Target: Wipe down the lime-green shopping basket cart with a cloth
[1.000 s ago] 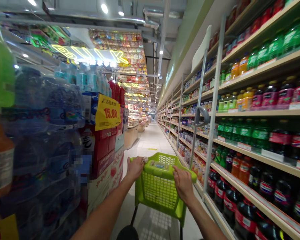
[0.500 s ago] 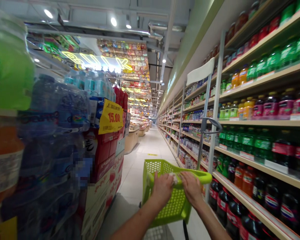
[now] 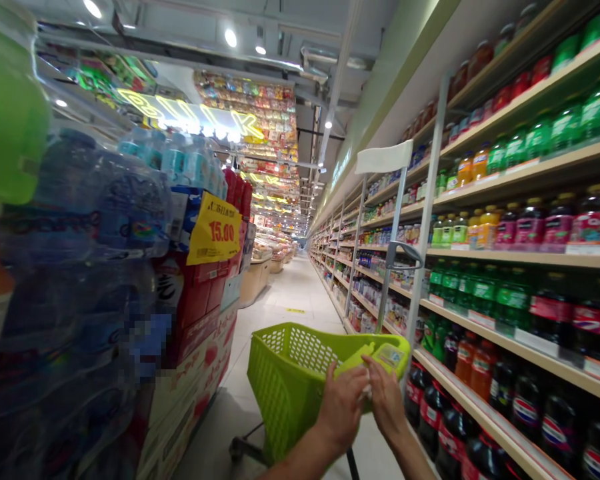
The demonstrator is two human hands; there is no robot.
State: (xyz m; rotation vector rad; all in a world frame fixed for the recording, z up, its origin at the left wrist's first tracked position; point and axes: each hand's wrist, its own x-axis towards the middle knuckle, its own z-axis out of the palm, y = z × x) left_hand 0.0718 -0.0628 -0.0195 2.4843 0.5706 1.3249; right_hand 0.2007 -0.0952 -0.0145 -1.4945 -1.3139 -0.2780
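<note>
A lime-green plastic shopping cart (image 3: 290, 380) stands just ahead of me, turned a little to the right. Its handle bar (image 3: 380, 351) carries a small label. My left hand (image 3: 343, 408) and my right hand (image 3: 387, 402) meet right behind the handle, fingers curled and pressed against each other. A scrap of something pale shows between them; I cannot make out what it is. Neither hand grips the handle. The basket looks empty from here.
Shelves of soft-drink bottles (image 3: 505, 293) run along the right, close to the cart. Shrink-wrapped water packs (image 3: 80, 267) and red cartons (image 3: 200, 300) with a yellow 15.00 sign (image 3: 214, 230) are stacked on the left. A metal post (image 3: 397, 253) rises from the shelf edge. The tiled aisle (image 3: 290, 293) runs ahead.
Both hands have come off the cart handle and closed together behind it. The cart has swung so its basket now points left of the handle.
</note>
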